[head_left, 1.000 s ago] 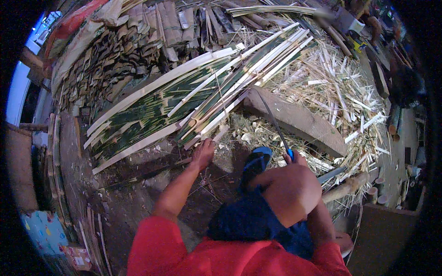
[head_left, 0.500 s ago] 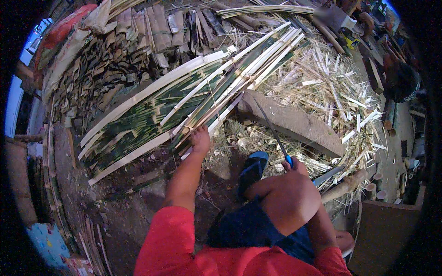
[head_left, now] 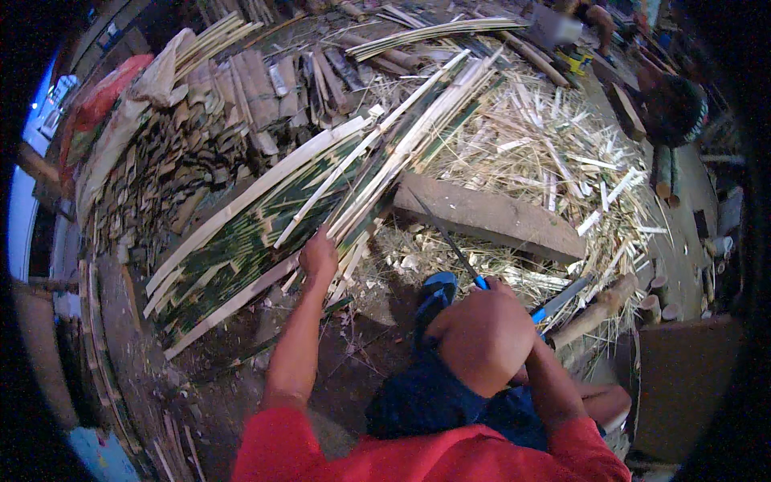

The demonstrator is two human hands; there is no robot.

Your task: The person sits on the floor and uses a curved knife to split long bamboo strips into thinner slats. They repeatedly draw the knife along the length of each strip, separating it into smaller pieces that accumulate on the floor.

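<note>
Green-and-pale split bamboo strips [head_left: 265,225] lie fanned on the ground ahead of the person, near ends pointing at the knees. Left hand [head_left: 318,255] now rests on the near ends of the strips, fingers curled down onto one; a second ago it was lower, at the edge of the pile, so it has moved up into the bundle and looks to be picking out a strip. Right hand [head_left: 491,287] is mostly hidden behind the raised knee [head_left: 482,337]; its finger state cannot be told, but the blue-handled long knife [head_left: 450,241] rises from it, blade slanting toward the wooden block [head_left: 490,218], much as before. Blue sandal [head_left: 434,293] sits between the hands. Around: pale shavings and offcuts [head_left: 554,161] spread right of the block, stacked dark slats [head_left: 185,153] at left, short bamboo stubs [head_left: 658,293] far right. The knee blocks sight of the knife grip.
</note>
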